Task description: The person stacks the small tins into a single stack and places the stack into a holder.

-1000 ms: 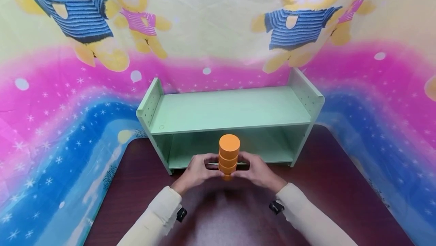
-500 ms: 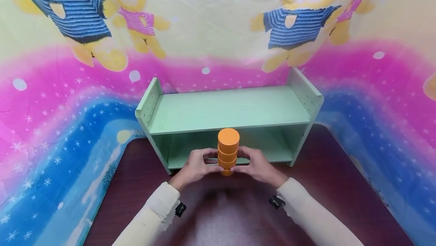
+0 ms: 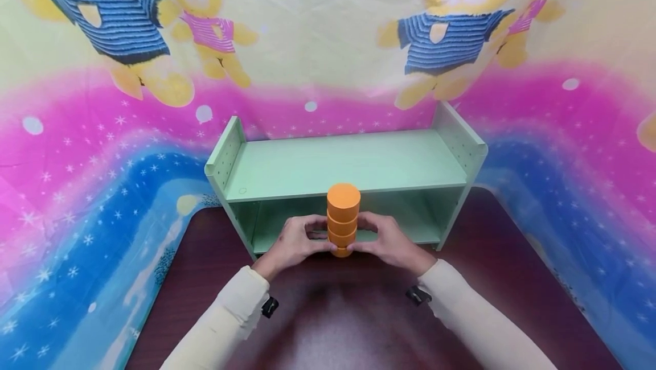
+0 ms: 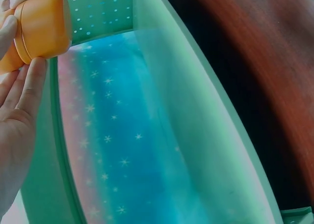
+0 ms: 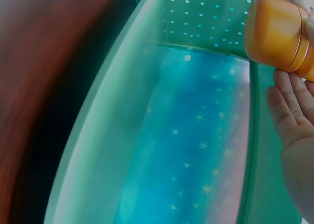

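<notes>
An upright stack of orange cylinders (image 3: 343,210), like jars set one on another, is held in front of the green two-tier shelf (image 3: 338,162). My left hand (image 3: 297,239) grips its left side, thumb low on the near face and fingers behind. From the other side my right hand (image 3: 393,242) grips the stack in the same way. In the left wrist view an orange cylinder (image 4: 46,25) shows rounded edges and a seam; fingertips touch its side. The right wrist view shows the orange cylinder (image 5: 274,32) from the opposite side. The fingers partly hide the lower sections.
The shelf has raised side panels (image 3: 463,136) and a lower tier (image 3: 405,216) behind the hands. It stands on a dark reddish-brown table (image 3: 338,324). A printed bear curtain (image 3: 318,28) hangs behind and at both sides.
Both hands have moved the orange stack up in the head view, toward the shelf, so its top now overlaps the upper board's front edge. The grip looks unchanged.
</notes>
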A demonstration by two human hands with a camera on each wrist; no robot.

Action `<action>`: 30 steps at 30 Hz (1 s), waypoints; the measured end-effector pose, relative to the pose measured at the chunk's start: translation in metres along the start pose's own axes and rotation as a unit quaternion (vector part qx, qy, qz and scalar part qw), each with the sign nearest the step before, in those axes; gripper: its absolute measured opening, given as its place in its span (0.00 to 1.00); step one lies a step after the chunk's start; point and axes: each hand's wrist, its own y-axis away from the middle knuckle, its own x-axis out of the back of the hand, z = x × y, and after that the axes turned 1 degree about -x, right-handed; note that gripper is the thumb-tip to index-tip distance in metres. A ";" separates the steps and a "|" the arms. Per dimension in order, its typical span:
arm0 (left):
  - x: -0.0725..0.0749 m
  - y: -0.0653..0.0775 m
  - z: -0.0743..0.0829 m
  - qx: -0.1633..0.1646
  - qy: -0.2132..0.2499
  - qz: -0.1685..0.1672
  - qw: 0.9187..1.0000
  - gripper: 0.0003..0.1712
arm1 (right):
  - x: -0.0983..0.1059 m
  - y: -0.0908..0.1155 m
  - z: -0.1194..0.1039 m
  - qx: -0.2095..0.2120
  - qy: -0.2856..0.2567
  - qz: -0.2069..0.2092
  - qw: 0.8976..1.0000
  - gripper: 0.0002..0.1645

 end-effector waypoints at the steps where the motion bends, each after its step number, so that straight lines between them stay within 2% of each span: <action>1: 0.001 -0.001 0.001 0.000 0.000 -0.001 1.000 0.28 | 0.001 -0.001 -0.001 0.001 0.001 0.000 1.000 0.35; 8: 0.005 -0.006 0.011 0.004 -0.006 -0.002 1.000 0.29 | 0.008 -0.006 -0.006 0.007 0.007 0.005 1.000 0.36; 24: 0.018 -0.022 0.034 -0.024 -0.011 -0.010 1.000 0.29 | 0.032 -0.022 -0.029 0.007 0.015 0.000 1.000 0.37; 30: 0.022 -0.026 0.042 -0.012 -0.010 -0.013 1.000 0.29 | 0.039 -0.028 -0.034 0.001 0.027 -0.005 1.000 0.38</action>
